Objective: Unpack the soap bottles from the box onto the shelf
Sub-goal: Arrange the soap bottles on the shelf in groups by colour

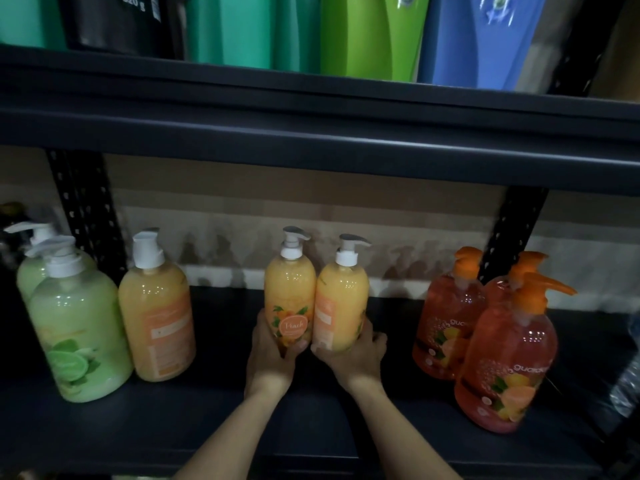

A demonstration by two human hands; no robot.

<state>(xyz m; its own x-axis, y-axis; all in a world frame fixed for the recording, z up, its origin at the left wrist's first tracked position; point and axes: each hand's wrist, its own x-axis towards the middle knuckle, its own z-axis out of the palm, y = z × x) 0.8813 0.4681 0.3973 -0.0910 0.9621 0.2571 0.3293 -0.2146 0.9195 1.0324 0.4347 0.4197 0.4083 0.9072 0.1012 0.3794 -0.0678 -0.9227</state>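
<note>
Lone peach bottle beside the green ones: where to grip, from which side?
Grip the lone peach bottle round its wide body, coming from the front-right: it stands upright, a green bottle crowds its left, and its right side is free.

On the dark shelf (214, 403), the left hand (268, 351) grips a Peach bottle (290, 289) and the right hand (358, 353) grips a second yellow bottle (342, 299), both upright, touching side by side.
</note>
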